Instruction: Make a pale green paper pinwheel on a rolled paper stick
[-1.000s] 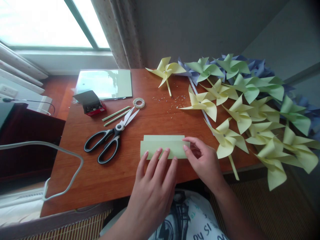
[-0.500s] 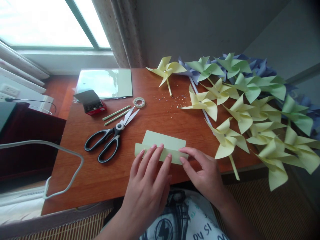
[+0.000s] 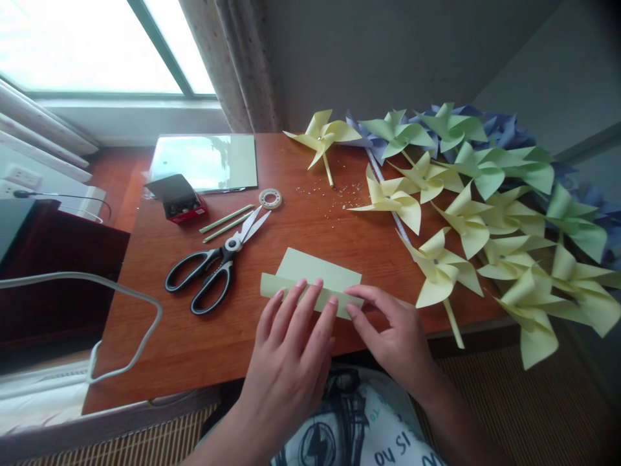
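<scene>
A folded sheet of pale green paper (image 3: pixel 317 272) lies on the wooden table (image 3: pixel 194 343) near its front edge. My left hand (image 3: pixel 295 343) rests flat on it, fingers spread and pressing the near fold. My right hand (image 3: pixel 392 330) pinches the sheet's right end between thumb and fingers. Black-handled scissors (image 3: pixel 216 265) lie open a little to the left of the sheet.
Many yellow and green paper pinwheels (image 3: pixel 466 220) cover the table's right side, with blue ones behind. At the back left are a stack of paper (image 3: pixel 204 162), a small box of pins (image 3: pixel 177 200), a tape roll (image 3: pixel 270 197) and two green sticks (image 3: pixel 226 223). A white cable (image 3: pixel 121 304) loops at left.
The sheet has been turned slightly clockwise and drawn toward me; its far flap has lifted. Both hands moved back with it.
</scene>
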Tool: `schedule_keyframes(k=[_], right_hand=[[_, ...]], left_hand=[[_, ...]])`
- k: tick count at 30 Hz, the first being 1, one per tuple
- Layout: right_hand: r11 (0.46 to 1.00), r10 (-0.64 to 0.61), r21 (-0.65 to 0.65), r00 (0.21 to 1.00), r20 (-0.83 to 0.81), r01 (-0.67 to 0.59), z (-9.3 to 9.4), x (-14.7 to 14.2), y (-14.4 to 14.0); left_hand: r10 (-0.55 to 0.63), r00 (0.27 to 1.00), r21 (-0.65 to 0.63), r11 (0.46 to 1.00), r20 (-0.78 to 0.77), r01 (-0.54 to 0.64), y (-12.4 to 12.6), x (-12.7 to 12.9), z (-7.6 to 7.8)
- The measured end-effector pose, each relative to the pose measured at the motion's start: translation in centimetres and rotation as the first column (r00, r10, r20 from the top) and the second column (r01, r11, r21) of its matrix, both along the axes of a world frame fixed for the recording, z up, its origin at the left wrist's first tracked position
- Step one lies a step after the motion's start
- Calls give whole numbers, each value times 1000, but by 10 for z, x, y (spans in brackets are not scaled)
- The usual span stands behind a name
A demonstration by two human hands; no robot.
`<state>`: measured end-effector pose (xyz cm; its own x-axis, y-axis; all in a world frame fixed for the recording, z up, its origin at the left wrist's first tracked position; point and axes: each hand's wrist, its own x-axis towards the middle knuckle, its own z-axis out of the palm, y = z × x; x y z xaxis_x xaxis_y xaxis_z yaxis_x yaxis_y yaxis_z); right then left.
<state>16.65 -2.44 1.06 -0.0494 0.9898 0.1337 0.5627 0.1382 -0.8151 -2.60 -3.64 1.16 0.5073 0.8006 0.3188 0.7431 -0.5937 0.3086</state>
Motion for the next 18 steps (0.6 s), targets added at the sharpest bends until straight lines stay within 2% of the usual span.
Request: schedule_keyframes(k=[3,5,8,10,13,18], right_hand=[[983,143,112,989,43,-147,6,-1,-2],[955,243,160,968,65,-250,8,-1,-3],[915,352,167,929,118,-368,7,2,-2],[894,394,147,899,190,-423,3,7,-1],[893,404,93,875,268,-441,-4,13,2],[918,372,57,903,213,-392,-9,16,1]], left_hand=[[20,998,44,999,64,-23,3,-4,2],[-12,993,45,999,118,7,7,-9,3],[-54,981,-16,998,187,58,14,-16,1],[-40,977,-64,996,210,55,18,-20,-1],[-10,973,-117,992,231,38,22,-26,-7],[16,963,-202,978,270,40,25,-31,-11]])
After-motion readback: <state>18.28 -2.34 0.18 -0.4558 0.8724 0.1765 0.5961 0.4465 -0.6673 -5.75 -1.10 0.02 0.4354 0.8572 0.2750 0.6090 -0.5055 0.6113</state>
